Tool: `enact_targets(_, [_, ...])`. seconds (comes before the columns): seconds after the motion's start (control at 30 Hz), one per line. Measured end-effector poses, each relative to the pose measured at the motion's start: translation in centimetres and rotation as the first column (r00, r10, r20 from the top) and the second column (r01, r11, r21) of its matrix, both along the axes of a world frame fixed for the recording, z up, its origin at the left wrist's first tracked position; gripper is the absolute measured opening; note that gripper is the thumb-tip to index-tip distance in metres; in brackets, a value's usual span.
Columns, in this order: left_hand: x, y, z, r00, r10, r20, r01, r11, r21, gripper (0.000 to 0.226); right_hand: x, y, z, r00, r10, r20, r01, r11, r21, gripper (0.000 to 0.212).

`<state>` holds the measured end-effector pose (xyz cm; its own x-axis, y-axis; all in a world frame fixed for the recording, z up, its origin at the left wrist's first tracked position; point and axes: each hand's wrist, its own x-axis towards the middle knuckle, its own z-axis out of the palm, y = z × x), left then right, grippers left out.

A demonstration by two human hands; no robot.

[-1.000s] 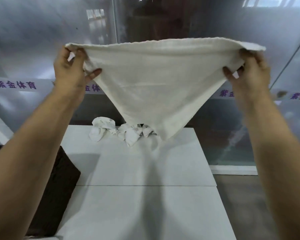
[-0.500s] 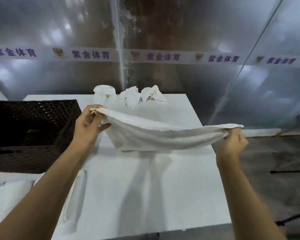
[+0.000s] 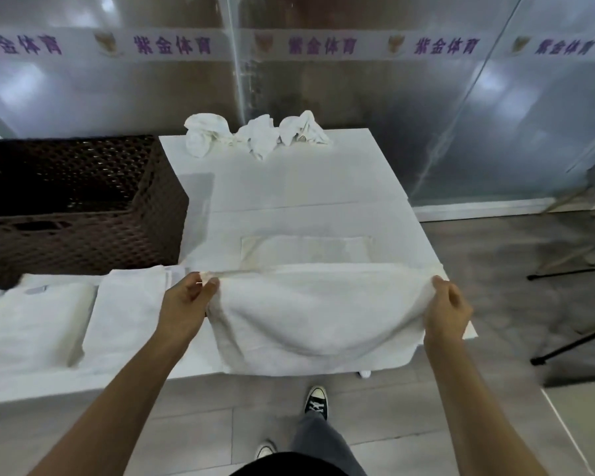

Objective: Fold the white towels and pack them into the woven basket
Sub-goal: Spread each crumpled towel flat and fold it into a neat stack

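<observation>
At the near edge of the white table, you are pinching one corner of a white towel in your left hand, thumb and fingertips closed on the hem, while your right hand is curling round the opposite corner and gripping it. You are holding the two corners apart and level, apparently so the top hem is staying taut and straight while the slack middle is sagging onto the tabletop and the lower edge is draping over the front of the table; that arrangement should be giving you a square base for the first fold. Just beside your left hand, flat white towels are lying in a row along the near side, seemingly folded and waiting to be packed. Behind them, the woven basket is sitting on the left of the table with its opening upward, within reach for loading; I cannot tell whether anything is inside. At the far edge, three crumpled towels are lying bunched together, well apart from your working area, evidently awaiting their turn.
</observation>
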<state>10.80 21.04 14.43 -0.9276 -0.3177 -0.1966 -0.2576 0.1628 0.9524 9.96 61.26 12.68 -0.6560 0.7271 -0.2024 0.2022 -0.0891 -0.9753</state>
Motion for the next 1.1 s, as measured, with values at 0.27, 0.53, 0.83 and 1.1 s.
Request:
enact_targets(0.27, [-2.5, 1.1, -2.3, 0.988, 0.112, 0.111, -0.107, 0.993, -0.054, 0.011, -3.7, 0.4, -1.4, 0.989, 0.129, 0.07, -0.131, 0.991, 0.017, 0.023])
enact_targets(0.53, [-9.6, 1.7, -4.2, 0.978, 0.145, 0.153, -0.11, 0.97, -0.217, 0.027, -12.2, 1.2, -4.5, 0.956, 0.227, 0.186, -0.231, 0.973, 0.0, 0.022])
enact_targets(0.83, [-17.6, 2.0, -7.2, 0.957, 0.147, 0.251, -0.092, 0.971, -0.22, 0.027, -19.6, 2.7, -8.1, 0.916, 0.239, 0.321, -0.257, 0.966, 0.013, 0.021])
enact_targets(1.1, [-25.7, 2.3, -12.0, 0.934, 0.068, 0.352, 0.017, 0.972, -0.235, 0.025, -23.9, 3.6, -12.8, 0.884, 0.177, 0.433, -0.231, 0.97, 0.074, 0.018])
